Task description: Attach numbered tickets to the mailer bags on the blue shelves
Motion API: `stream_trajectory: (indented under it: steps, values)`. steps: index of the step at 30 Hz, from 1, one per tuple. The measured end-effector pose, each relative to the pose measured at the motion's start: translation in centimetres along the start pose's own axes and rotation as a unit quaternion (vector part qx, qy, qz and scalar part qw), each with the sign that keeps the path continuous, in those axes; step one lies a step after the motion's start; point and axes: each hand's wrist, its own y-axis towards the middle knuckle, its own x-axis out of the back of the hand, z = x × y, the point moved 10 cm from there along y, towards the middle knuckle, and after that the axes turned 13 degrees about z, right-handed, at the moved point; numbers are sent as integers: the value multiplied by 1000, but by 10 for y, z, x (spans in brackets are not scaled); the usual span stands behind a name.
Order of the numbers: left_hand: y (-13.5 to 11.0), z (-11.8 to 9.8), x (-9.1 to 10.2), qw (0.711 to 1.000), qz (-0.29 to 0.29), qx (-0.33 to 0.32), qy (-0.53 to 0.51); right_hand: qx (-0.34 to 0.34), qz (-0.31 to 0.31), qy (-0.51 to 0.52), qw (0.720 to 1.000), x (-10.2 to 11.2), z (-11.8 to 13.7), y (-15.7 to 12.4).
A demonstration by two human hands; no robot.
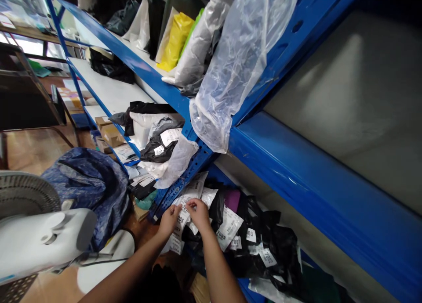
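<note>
My left hand is closed in a pinch at the left edge of a strip of white printed number labels. My right hand pinches the strip's upper part, close to my left fingers. The strip hangs down below my hands, with black numbers repeated along it. Right behind my hands is a pile of mailing bags on the lowest shelf level. Within it lie a white bag marked 7009 and a black bag with a 7002 label.
A blue metal shelf post rises just behind my hands. Clear plastic sheeting hangs above them. Packed bags fill part of a shelf on the left. A white fan and a blue sack stand on the left.
</note>
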Motion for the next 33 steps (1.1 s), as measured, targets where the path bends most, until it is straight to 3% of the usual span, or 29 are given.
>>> stream_trajectory:
  steps: [4, 8, 14, 22, 26, 29, 33]
  values:
    - [-4, -3, -3, 999, 34, 4, 13, -8, -35, -33, 999, 0, 2, -2]
    - [-15, -1, 7, 999, -8, 24, 32, -2, -36, -65, 997, -3, 11, -5]
    - [-44, -8, 12, 998, -22, 33, 48, -14, -34, -93, 995, -7, 14, -7]
    - [-91, 12, 18, 996, 43, 52, 63, -38, -60, -119, 990, 5, 26, -16]
    - [-94, 16, 18, 993, 86, 70, 47, 44, -10, -159, 986, -5, 53, -25]
    - [-92, 11, 15, 989, 120, 67, 52, 68, 15, -145, 987, -9, 61, -42]
    - [-95, 16, 12, 985, 131, 94, 57, 41, -103, 33, 993, 6, 45, -94]
